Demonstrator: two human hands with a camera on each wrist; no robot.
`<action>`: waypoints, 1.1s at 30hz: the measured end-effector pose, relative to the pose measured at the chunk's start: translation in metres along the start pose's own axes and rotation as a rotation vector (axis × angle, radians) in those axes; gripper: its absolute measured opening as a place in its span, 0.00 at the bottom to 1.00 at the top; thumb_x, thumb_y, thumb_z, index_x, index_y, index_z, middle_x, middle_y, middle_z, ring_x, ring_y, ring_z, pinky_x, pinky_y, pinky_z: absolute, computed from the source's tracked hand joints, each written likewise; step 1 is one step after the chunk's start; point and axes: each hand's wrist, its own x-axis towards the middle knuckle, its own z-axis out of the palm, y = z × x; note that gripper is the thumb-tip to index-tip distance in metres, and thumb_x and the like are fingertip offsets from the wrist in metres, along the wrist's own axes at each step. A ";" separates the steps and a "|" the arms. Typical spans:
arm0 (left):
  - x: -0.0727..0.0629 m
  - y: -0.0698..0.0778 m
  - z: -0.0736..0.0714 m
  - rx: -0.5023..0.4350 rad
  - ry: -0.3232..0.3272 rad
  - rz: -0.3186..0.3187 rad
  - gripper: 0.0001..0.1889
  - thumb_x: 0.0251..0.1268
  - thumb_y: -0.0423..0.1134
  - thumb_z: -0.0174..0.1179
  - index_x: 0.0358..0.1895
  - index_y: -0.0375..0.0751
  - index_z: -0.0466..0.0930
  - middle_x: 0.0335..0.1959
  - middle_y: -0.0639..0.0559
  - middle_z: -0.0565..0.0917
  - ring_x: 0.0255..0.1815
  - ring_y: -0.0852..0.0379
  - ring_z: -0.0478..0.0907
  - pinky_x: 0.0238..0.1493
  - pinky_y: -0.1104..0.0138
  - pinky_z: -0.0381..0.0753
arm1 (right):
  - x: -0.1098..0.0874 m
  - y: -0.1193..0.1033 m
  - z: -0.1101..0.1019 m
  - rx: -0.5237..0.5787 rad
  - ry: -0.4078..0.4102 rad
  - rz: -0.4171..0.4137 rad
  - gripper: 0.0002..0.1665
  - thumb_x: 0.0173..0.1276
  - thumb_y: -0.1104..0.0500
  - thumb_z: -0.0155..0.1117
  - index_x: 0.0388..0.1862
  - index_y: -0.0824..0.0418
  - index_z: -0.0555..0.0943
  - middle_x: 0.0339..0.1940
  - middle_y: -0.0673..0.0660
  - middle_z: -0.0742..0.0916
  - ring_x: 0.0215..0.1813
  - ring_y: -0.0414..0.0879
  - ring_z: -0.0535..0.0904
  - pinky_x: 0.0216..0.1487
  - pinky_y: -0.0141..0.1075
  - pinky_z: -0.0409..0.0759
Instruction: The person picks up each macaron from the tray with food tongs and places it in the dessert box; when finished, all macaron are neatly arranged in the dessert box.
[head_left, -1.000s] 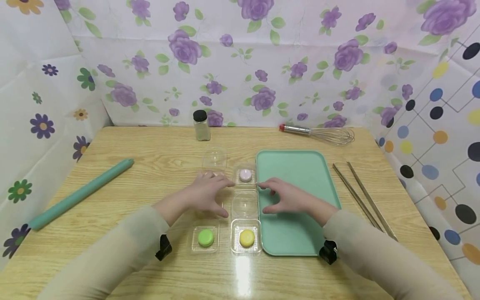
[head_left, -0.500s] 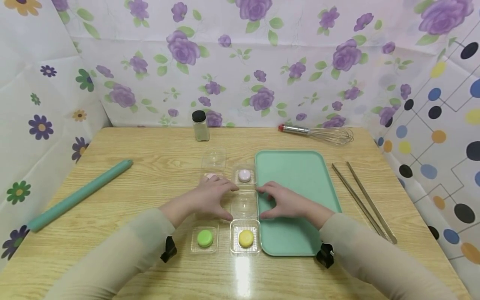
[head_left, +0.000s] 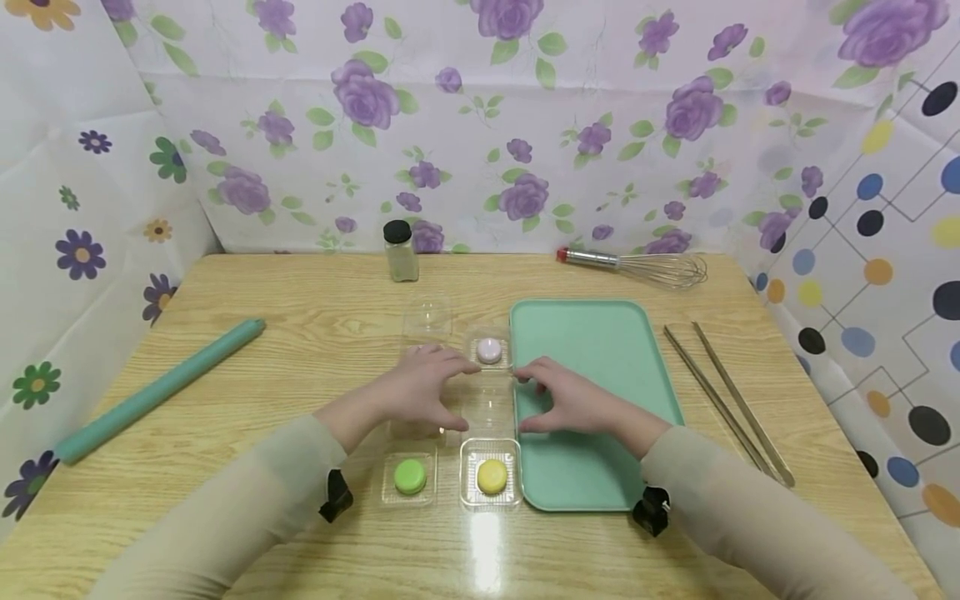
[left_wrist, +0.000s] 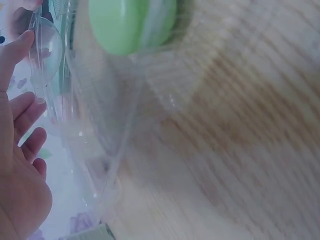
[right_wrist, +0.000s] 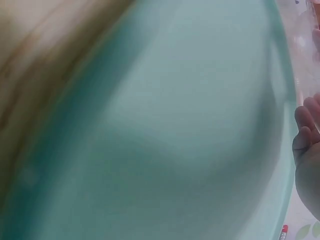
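My left hand (head_left: 423, 387) and right hand (head_left: 570, 400) face each other with thumbs and fingers spread in a curve. Between them is a clear domed lid (head_left: 489, 410) of the plastic box (head_left: 468, 493) that holds a yellow macaron (head_left: 492, 477). In the left wrist view, a left fingertip meets the clear plastic edge; the right fingertips are by the lid's other side. A lilac macaron (head_left: 489, 350) sits in a box just behind. In front of the left hand, a green macaron (head_left: 410, 477) lies in another box. The left hand partly covers a box whose lid (head_left: 428, 313) stands out behind it.
A green tray (head_left: 585, 321) lies under the right hand. Beyond it are metal tongs (head_left: 720, 400) and a whisk (head_left: 637, 265). A black-capped jar (head_left: 401, 252) stands at the back. A long green roll (head_left: 161, 390) lies at left on the wooden table (head_left: 300, 333).
Both hands stay almost in place around the clear lid. The left hand has moved slightly to the right since a second ago, its fingers closer to the lid. The macarons have not moved.
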 end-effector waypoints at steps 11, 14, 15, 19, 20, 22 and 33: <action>-0.002 0.001 -0.003 -0.018 0.103 0.053 0.42 0.42 0.57 0.70 0.65 0.48 0.70 0.61 0.52 0.73 0.59 0.51 0.65 0.61 0.48 0.57 | 0.002 -0.016 -0.005 0.025 -0.005 -0.030 0.55 0.51 0.45 0.74 0.72 0.63 0.57 0.59 0.57 0.70 0.49 0.46 0.70 0.46 0.39 0.73; -0.002 0.002 -0.002 -0.043 0.120 0.054 0.42 0.41 0.57 0.71 0.65 0.47 0.69 0.61 0.52 0.73 0.59 0.51 0.65 0.61 0.47 0.56 | 0.002 -0.019 -0.006 0.006 -0.010 -0.024 0.55 0.51 0.47 0.74 0.72 0.63 0.57 0.59 0.57 0.69 0.49 0.46 0.70 0.46 0.38 0.74; -0.002 0.002 -0.002 -0.052 0.126 0.053 0.42 0.41 0.56 0.71 0.65 0.47 0.69 0.62 0.51 0.73 0.59 0.51 0.64 0.62 0.46 0.56 | 0.002 -0.019 -0.006 0.002 -0.009 -0.022 0.55 0.51 0.47 0.74 0.72 0.63 0.57 0.59 0.57 0.69 0.50 0.46 0.70 0.46 0.38 0.74; -0.003 0.003 0.000 -0.071 0.151 0.051 0.43 0.40 0.56 0.72 0.65 0.47 0.69 0.62 0.51 0.72 0.61 0.50 0.63 0.63 0.45 0.54 | 0.003 -0.021 -0.007 -0.015 0.013 -0.034 0.52 0.51 0.49 0.74 0.70 0.64 0.60 0.56 0.56 0.69 0.49 0.45 0.70 0.46 0.38 0.74; -0.003 0.003 0.001 -0.076 0.160 0.053 0.44 0.39 0.56 0.72 0.65 0.46 0.68 0.62 0.50 0.72 0.61 0.50 0.63 0.63 0.45 0.54 | 0.003 -0.021 -0.008 -0.018 0.022 -0.038 0.51 0.51 0.49 0.74 0.69 0.64 0.60 0.56 0.57 0.69 0.49 0.46 0.70 0.47 0.38 0.74; -0.003 0.004 0.003 -0.084 0.174 0.060 0.46 0.38 0.56 0.72 0.66 0.45 0.67 0.62 0.49 0.71 0.60 0.49 0.63 0.62 0.45 0.56 | 0.003 -0.021 -0.008 -0.022 0.044 -0.050 0.50 0.51 0.50 0.74 0.68 0.64 0.61 0.55 0.57 0.70 0.48 0.46 0.70 0.46 0.38 0.74; -0.002 0.008 0.005 -0.078 0.223 0.076 0.48 0.36 0.55 0.74 0.65 0.43 0.64 0.59 0.48 0.68 0.58 0.48 0.63 0.57 0.50 0.62 | 0.002 -0.024 -0.012 0.024 0.101 -0.093 0.52 0.50 0.51 0.75 0.70 0.63 0.59 0.56 0.58 0.71 0.47 0.45 0.70 0.43 0.41 0.74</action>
